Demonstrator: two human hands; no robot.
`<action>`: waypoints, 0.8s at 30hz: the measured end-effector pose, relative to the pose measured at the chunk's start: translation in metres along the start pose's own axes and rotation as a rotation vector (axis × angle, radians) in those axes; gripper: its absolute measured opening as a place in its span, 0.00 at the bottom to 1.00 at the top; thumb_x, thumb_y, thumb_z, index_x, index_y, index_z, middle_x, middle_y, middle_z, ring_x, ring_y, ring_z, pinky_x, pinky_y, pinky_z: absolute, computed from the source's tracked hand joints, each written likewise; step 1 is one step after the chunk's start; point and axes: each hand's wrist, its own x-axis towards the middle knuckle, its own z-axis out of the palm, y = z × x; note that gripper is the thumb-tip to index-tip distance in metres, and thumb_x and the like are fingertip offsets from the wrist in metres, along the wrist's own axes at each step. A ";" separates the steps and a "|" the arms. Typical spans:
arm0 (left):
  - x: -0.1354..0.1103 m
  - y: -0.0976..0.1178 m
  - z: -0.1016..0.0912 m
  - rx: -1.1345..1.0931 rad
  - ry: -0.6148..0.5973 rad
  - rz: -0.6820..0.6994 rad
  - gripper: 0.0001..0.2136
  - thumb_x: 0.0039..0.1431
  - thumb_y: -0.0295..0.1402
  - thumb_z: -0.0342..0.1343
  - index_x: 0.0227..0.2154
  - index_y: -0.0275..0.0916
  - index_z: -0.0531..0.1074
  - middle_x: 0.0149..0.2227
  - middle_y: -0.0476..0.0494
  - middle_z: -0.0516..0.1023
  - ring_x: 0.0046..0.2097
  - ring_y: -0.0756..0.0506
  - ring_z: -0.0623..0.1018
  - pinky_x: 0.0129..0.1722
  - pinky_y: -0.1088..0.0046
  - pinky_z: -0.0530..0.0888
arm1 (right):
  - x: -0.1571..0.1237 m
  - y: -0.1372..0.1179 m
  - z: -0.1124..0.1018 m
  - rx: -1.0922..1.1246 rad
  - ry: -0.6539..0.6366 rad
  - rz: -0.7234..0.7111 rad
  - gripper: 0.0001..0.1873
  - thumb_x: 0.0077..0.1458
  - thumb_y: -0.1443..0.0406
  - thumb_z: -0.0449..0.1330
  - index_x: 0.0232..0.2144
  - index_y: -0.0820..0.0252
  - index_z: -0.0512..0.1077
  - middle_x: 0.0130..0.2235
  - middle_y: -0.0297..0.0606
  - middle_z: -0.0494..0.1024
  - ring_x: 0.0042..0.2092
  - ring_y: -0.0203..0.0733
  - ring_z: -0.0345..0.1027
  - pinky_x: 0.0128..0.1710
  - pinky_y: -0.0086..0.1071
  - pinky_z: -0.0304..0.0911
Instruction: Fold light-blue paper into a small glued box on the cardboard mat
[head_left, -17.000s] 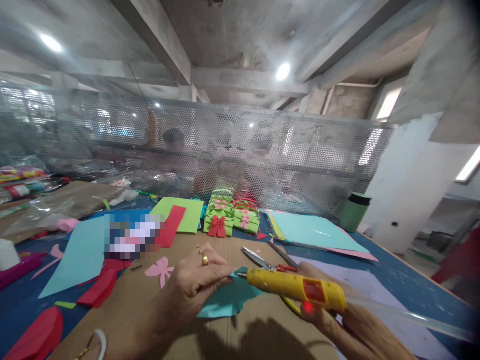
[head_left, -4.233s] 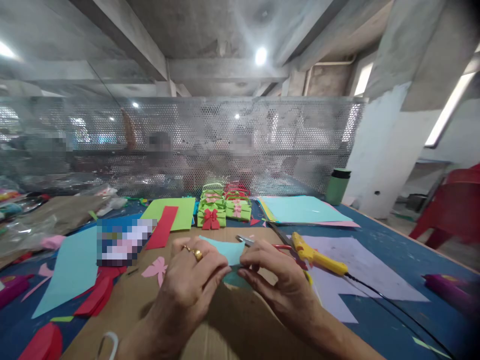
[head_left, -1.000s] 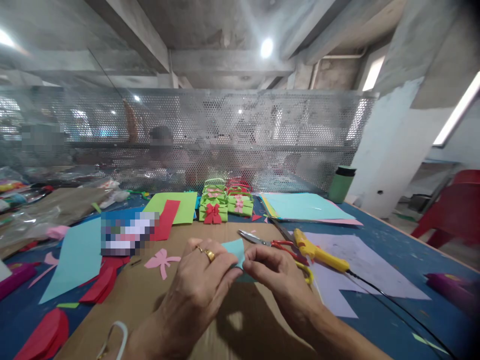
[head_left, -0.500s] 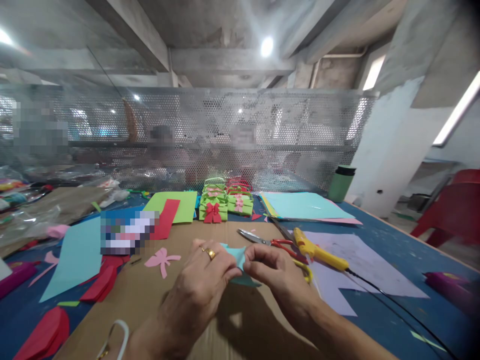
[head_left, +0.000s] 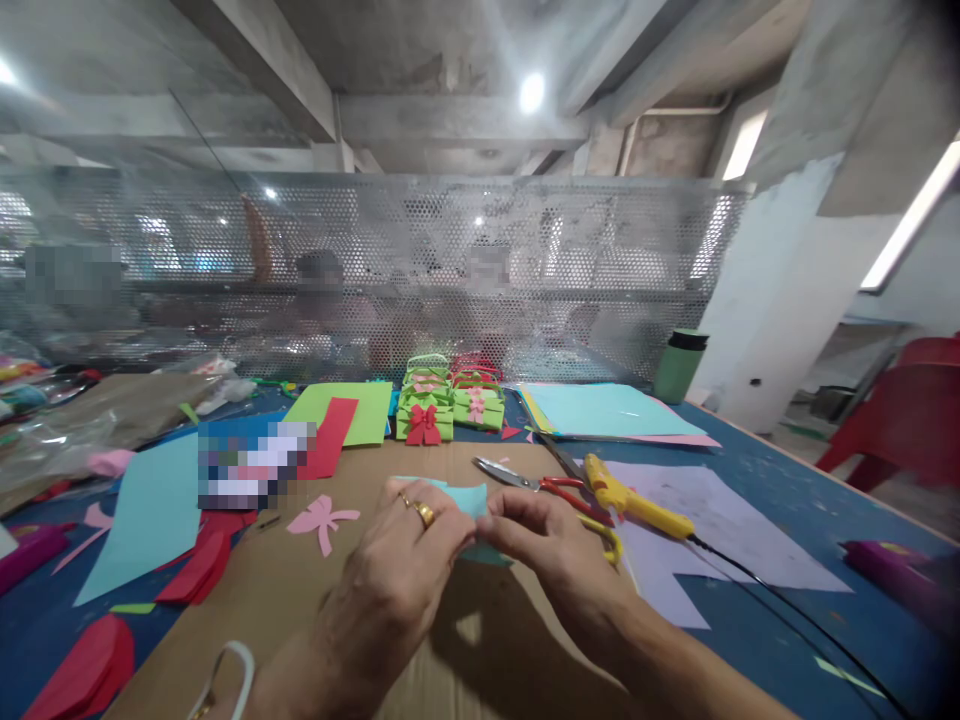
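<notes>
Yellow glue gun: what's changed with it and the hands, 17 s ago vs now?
The right hand let go of the glue gun, which now lies farther off and to the right, over the lilac sheet. That hand now pinches the light blue paper opposite the left hand. Unchanged: left hand on the paper, pink bow cutout on the cardboard.
</notes>
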 end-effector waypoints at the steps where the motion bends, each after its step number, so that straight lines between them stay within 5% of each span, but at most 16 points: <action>1: 0.000 0.000 0.000 0.004 -0.004 0.001 0.08 0.65 0.21 0.50 0.33 0.37 0.70 0.31 0.46 0.71 0.35 0.47 0.68 0.38 0.67 0.64 | 0.000 0.001 0.000 0.003 -0.007 0.007 0.18 0.38 0.56 0.70 0.18 0.61 0.68 0.22 0.29 0.64 0.27 0.34 0.53 0.28 0.29 0.47; 24: 0.000 -0.002 -0.001 -0.006 -0.043 -0.057 0.07 0.65 0.22 0.51 0.31 0.37 0.69 0.31 0.46 0.69 0.36 0.45 0.68 0.39 0.65 0.63 | -0.009 -0.006 -0.001 0.179 -0.094 0.098 0.09 0.45 0.62 0.65 0.22 0.63 0.71 0.24 0.31 0.66 0.29 0.35 0.56 0.33 0.32 0.51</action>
